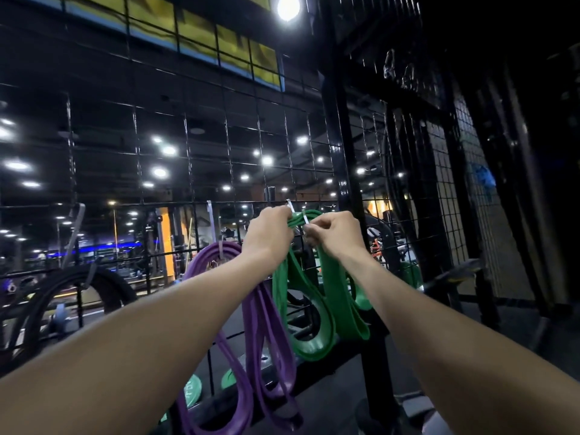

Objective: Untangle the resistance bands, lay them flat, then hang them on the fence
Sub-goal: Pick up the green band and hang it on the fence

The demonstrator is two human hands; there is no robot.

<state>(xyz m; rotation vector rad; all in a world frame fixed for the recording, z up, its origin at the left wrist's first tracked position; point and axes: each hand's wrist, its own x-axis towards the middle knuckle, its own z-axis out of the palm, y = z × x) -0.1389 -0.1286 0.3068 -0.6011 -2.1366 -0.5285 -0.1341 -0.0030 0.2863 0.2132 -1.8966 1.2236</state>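
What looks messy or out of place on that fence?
Nothing is damaged. The green bands hang in uneven, twisted loops rather than flat, bunched at the top where the left hand and right hand grip them at a white tie. The purple bands beside them droop in long loops.

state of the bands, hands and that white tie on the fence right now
green bands: bunched at top, held up against the fence, loops hanging
purple bands: hanging on the fence
white tie: around the green bunch
left hand: grips green bunch
right hand: pinches the tie
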